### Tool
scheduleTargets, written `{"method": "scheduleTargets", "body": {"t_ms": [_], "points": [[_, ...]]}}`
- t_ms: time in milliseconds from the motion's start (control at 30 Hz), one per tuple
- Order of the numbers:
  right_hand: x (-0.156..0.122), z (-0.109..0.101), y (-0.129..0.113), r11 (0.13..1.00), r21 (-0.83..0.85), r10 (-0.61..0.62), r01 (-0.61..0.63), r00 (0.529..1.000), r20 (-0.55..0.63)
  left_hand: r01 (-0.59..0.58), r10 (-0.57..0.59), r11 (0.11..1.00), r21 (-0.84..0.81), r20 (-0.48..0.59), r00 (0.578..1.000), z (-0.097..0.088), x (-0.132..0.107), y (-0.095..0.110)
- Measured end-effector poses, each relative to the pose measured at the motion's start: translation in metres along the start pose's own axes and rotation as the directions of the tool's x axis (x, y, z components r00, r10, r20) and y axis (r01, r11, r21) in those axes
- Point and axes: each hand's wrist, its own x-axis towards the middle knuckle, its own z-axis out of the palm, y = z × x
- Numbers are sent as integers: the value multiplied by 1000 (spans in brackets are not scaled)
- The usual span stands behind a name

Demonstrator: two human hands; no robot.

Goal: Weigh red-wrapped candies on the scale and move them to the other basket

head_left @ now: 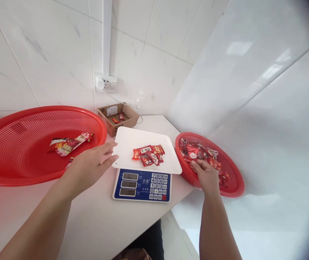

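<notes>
At the left edge of the scale's white tray (124, 141), my left hand (90, 166) hovers with thumb and fingers apart, holding nothing. Whether its fingertips touch the rim I cannot tell. A loose pile of small red packets (151, 155) lies on the tray, above the blue keypad and displays of the digital scale (142, 195). Over the right-hand red basket (239, 180), my right hand (207, 175) pinches a red packet (193, 153) between thumb and fingers. Beneath it, the basket holds many similar red packets (208, 153).
A large red perforated basket (16, 133) stands on the left with a few long packets (71, 144) inside. Behind the scale sits a small cardboard box (113, 126) with some packets. A wall socket (106, 84) with a plugged-in cable is above it. Tiled walls border the table (97, 224).
</notes>
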Motion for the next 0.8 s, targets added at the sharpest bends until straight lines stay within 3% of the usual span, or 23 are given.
{"method": "scheduleTargets", "body": {"t_ms": [200,500,800], "points": [[-3,0,-6,993,-108,-43,44,999,9,21,-21,1000,21,8,1000,1,2,1],[-6,-4,-12,984,-115,-126,138,986,110,-5,6,1000,-22,37,999,-5,-6,9],[-8,-3,-17,976,-167,-123,140,986,111,-3,3,1000,-19,29,1000,-6,-6,10]]}}
